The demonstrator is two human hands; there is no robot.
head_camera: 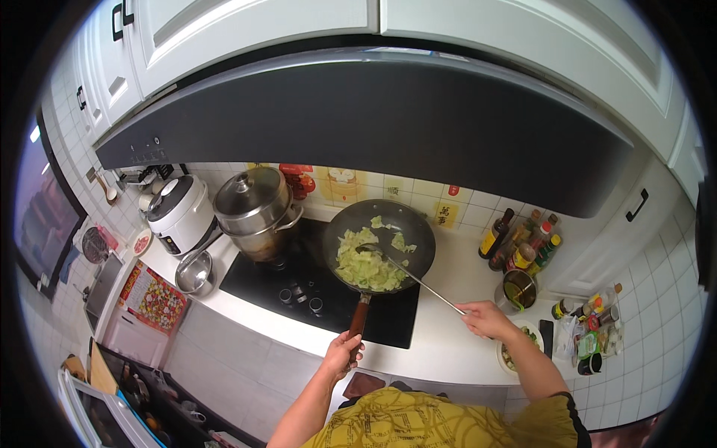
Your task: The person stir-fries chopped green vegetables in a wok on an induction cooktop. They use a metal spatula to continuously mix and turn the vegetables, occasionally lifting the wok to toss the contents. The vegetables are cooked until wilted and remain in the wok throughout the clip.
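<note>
My left hand (343,354) grips the brown wooden handle (359,319) of a dark wok (419,235), which sits tilted over the right side of a black glass cooktop (257,288). Chopped pale green cabbage (367,271) is heaped in the near left part of the wok, with a few loose pieces higher on its wall. In my right hand (487,320) is the long metal handle of a ladle or spatula (428,288). Its head rests among the cabbage and is partly hidden by it.
On the left stand a steel steamer pot (255,201), a white rice cooker (182,215) and a metal bowl (195,274). To the right are sauce bottles (497,232), an oil pot (516,291), a plate of chopped food (507,361) and several jars (596,313). A dark range hood (358,112) hangs overhead.
</note>
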